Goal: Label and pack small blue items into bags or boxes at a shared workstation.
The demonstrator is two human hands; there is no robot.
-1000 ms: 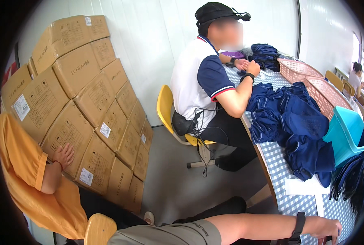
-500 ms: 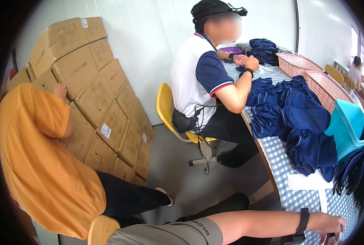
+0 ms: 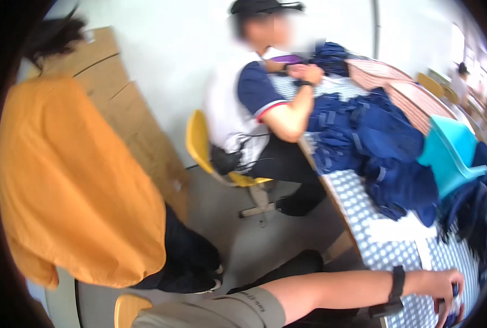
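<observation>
My left hand (image 3: 444,290) reaches over the near right part of the checked tablecloth (image 3: 388,249), a dark band round its wrist. Its fingers are bent round a small dark item that I cannot make out. A sliver of skin just beneath, at the dark picture rim, may belong to my right hand; its fingers are hidden. Beyond my left hand lie a white sheet (image 3: 399,230) and a heap of navy knitted garments (image 3: 383,136). A turquoise basket (image 3: 451,150) stands tilted beside the heap, with dark fringed strips (image 3: 465,218) in front of it.
Across the table corner, a co-worker (image 3: 229,104) sits on a yellow chair (image 3: 198,139), hands together over the table. A person in orange (image 3: 79,186) stands at left before stacked cardboard boxes (image 3: 145,142). Pink baskets (image 3: 413,104) line the table's far side.
The view has shifted, blurring the picture. The person in orange has straightened up, and their hand has left the boxes. My left hand stays low over the table, fingers still bent.
</observation>
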